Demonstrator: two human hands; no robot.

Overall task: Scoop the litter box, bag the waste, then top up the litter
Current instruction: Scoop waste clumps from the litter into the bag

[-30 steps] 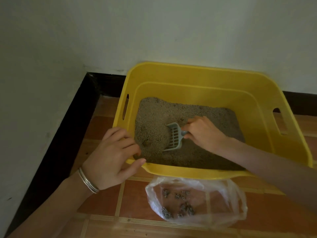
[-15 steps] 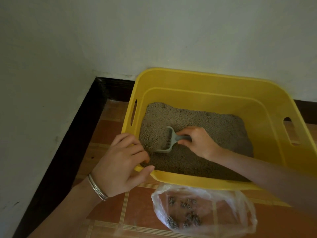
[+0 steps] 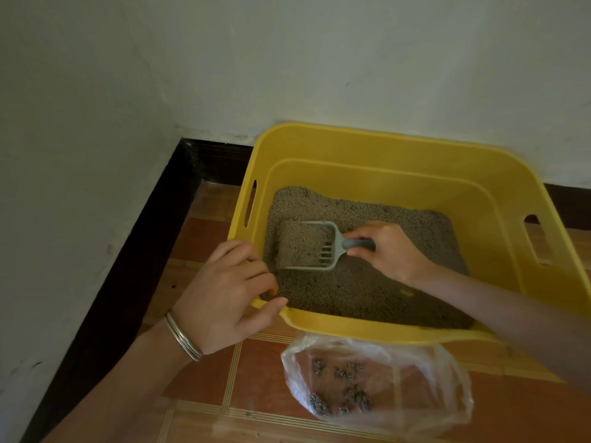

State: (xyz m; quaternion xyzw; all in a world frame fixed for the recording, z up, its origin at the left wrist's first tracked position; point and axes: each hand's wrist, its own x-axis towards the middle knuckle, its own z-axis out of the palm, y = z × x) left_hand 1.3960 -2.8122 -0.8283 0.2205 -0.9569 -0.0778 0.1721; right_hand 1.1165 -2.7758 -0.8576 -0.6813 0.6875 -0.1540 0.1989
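Observation:
A yellow litter box (image 3: 377,148) stands on the floor in a room corner, with grey-brown litter (image 3: 361,289) covering its bottom. My right hand (image 3: 388,251) grips the handle of a grey slotted scoop (image 3: 307,246), held level above the litter at the box's left side and heaped with litter. My left hand (image 3: 224,295) holds the box's near-left corner, fingers curled over the rim and thumb along the outside. A clear plastic bag (image 3: 377,383) lies open on the floor in front of the box, with several dark clumps inside.
White walls meet at the corner behind and left of the box, with a dark skirting (image 3: 134,266) along their base. The floor (image 3: 204,231) is orange-brown tile. A narrow strip of floor runs between the box's left side and the wall.
The scoop, tipped with its edge in the litter before, has come up level and full of litter, further left. My left hand stays on the box corner.

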